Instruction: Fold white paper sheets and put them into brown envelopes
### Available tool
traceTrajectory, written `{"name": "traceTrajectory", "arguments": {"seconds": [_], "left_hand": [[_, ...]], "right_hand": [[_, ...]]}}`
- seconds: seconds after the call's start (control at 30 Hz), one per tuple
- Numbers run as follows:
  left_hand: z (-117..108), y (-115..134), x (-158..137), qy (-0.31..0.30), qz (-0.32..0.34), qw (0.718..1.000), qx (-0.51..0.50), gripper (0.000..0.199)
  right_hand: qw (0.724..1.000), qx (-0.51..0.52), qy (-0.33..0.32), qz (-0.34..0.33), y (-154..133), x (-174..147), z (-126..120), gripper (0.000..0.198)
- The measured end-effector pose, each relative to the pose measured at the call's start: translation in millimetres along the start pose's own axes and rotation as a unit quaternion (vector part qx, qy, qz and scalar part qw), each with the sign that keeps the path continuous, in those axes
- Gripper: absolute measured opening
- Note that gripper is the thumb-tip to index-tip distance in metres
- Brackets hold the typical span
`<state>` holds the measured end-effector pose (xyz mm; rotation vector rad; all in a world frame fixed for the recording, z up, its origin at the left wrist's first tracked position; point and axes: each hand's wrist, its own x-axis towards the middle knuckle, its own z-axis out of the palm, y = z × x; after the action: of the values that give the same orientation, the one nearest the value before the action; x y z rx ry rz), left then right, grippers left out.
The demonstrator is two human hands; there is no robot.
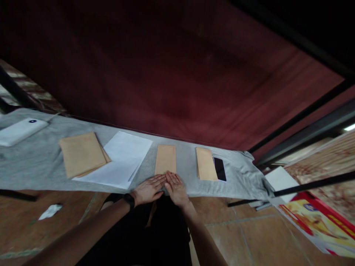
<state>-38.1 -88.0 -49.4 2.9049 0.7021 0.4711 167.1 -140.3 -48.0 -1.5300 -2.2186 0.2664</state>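
A brown paper envelope [165, 158] lies flat on the grey cloth in front of me. Both hands press on its near end: my left hand [148, 188], with a dark band at the wrist, and my right hand [176, 188] beside it. Their fingers are stretched out flat, and the fingertips meet over the paper. The hands hide the near edge of the envelope. To the left, a stack of larger brown envelopes [83, 153] partly covers some white paper sheets [129, 147]. Further right is a small pile of brown envelopes [205, 164].
A dark-screened phone [220, 169] touches the right pile. On the far left rests a white device [23, 131] with a round dark spot. The grey cloth [185, 173] covers a narrow table against a dark red panel [166, 74]. A colourful box [318, 221] stands at right; crumpled tissue [50, 211] lies on the floor.
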Motion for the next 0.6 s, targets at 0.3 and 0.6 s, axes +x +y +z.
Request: {"name": "traceTrajectory", "arguments": {"seconds": [0.3,0.6], "left_hand": [[16.3,10.2,-18.9,0.090,-0.069,0.992,0.047,0.048],[5.8,27.5,-23.0,0.100,-0.166,0.981,0.020,0.046]], "right_hand": [[0.996,-0.060,0.031,0.052,7.1,-35.2,-8.7,0.049],[0.996,-0.048,0.031,0.076,3.6,-38.2,-10.6,0.049]]}}
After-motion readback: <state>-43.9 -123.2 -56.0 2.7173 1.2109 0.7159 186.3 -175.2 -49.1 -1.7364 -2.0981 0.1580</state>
